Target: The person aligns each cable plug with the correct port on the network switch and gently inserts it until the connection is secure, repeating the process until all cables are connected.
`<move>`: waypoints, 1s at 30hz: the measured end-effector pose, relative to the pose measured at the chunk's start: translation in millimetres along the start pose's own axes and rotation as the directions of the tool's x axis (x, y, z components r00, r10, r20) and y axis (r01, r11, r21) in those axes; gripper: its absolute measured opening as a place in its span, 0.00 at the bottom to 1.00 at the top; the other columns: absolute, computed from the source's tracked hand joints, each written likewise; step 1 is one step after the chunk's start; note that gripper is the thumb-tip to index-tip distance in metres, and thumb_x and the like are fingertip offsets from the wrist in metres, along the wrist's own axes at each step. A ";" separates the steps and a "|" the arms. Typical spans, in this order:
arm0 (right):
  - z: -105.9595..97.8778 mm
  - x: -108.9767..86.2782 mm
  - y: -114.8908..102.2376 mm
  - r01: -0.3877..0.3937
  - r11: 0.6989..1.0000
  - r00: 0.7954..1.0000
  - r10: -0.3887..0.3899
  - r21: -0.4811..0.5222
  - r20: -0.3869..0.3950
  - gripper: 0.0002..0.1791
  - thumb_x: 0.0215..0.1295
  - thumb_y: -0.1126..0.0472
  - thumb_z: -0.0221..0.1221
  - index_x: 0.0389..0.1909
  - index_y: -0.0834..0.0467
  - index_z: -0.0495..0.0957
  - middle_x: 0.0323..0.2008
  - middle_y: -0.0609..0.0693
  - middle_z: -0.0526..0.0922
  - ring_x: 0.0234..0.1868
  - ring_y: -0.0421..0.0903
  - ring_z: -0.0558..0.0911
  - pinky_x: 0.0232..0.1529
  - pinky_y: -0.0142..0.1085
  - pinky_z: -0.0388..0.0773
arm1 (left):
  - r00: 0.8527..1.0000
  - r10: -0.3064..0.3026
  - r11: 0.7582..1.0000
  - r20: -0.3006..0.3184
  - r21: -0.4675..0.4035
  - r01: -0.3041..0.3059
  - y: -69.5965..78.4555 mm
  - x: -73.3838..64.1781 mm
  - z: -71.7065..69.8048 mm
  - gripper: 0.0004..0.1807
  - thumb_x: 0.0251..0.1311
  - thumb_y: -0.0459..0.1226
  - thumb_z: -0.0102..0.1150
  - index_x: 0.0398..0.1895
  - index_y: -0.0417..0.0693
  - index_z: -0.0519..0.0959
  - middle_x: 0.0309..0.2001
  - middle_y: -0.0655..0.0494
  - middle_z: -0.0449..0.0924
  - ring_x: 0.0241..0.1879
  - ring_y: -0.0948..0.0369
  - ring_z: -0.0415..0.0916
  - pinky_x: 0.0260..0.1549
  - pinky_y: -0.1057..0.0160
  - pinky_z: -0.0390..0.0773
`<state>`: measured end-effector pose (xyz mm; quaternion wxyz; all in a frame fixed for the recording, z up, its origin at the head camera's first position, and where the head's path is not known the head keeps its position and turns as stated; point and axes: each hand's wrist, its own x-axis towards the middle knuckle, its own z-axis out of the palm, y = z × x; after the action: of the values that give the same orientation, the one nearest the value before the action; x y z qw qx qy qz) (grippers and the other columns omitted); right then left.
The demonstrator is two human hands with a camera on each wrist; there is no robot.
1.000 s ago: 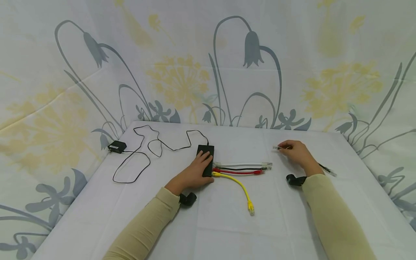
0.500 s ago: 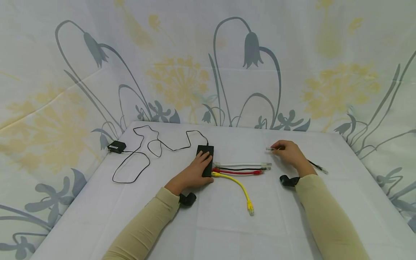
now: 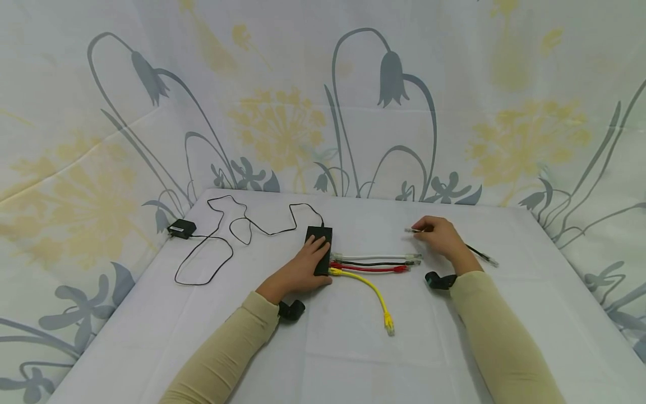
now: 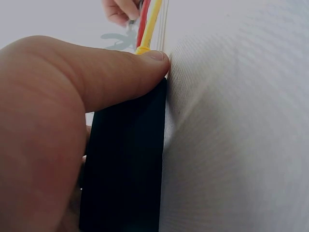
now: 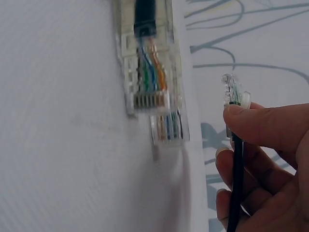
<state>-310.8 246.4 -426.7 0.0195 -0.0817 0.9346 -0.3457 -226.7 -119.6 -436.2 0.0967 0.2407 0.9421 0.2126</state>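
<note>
My left hand (image 3: 298, 269) holds a black network switch (image 3: 318, 230), fingers across its top. In the left wrist view the thumb lies against the switch's side (image 4: 130, 159), close to the yellow cable's plug. White (image 3: 373, 256), black (image 3: 370, 263), red (image 3: 375, 269) and yellow (image 3: 375, 288) network cables run rightward out of the switch. Off to the right, my right hand (image 3: 444, 239) pinches a second black network cable (image 5: 236, 169) just behind its clear plug (image 5: 232, 89). That cable's other end (image 3: 487, 258) sticks out behind the hand.
A black power adapter (image 3: 181, 228) lies at the left table edge. Its thin cord (image 3: 271, 233) loops across the white tablecloth to the switch. Clear plugs (image 5: 149, 77) of the connected cables show large in the right wrist view. A flowered curtain (image 3: 282, 129) hangs behind.
My right hand has moved left with the black cable, nearer the free ends of the plugged-in cables. The left hand and the switch stay in place.
</note>
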 end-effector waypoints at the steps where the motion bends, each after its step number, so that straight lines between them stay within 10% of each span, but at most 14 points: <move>1: 0.9 -0.1 -1.8 0.002 1.000 1.000 -0.002 0.003 -0.004 0.11 0.66 0.60 0.59 0.46 0.58 0.81 0.43 0.59 0.80 0.40 0.52 0.75 0.38 0.38 0.71 | 1.000 0.000 1.000 0.000 0.002 0.000 -0.1 0.0 0.1 0.47 0.61 0.53 0.61 0.77 0.47 0.50 0.79 0.51 0.40 0.78 0.48 0.31 0.73 0.45 0.49; 30: 22.8 9.1 -37.8 -0.022 0.990 1.000 0.020 0.136 0.014 0.12 0.65 0.60 0.60 0.48 0.58 0.81 0.51 0.59 0.80 0.51 0.55 0.77 0.50 0.45 0.74 | 1.000 0.006 1.000 0.004 0.009 -0.006 -1.4 0.8 0.2 0.48 0.61 0.53 0.60 0.77 0.47 0.49 0.79 0.50 0.40 0.78 0.48 0.31 0.73 0.46 0.50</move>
<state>-312.3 201.9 -419.3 0.0345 -0.0725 0.9094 -0.4081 -227.9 -120.2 -437.1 0.0967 0.2442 0.9422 0.2083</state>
